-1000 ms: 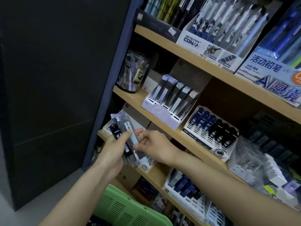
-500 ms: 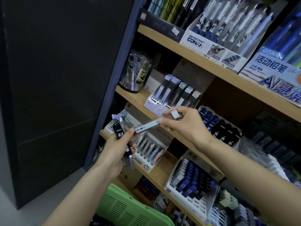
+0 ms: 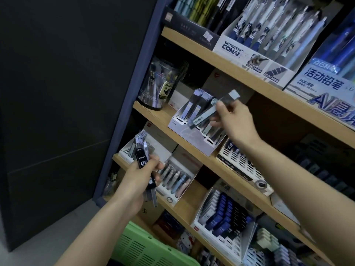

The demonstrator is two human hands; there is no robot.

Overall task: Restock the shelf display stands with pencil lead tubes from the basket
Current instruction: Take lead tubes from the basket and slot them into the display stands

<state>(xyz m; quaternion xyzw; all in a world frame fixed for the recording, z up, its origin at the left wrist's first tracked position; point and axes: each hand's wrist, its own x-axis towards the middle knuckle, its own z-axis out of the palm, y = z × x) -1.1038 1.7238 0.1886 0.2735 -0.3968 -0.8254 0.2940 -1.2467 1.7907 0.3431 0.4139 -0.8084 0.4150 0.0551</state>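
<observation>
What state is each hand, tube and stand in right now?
Right hand: gripping the single lead tube.
Single lead tube: tilted above the white display stand, not slotted.
Left hand: gripping the tube bundle.
White display stand: partly filled.
Green basket: contents out of view.

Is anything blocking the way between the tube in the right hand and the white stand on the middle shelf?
Nothing visible does. The right hand holds the grey lead tube tilted, its lower end just over the slots of the white display stand. Other standing tubes fill the rows behind it.
</observation>
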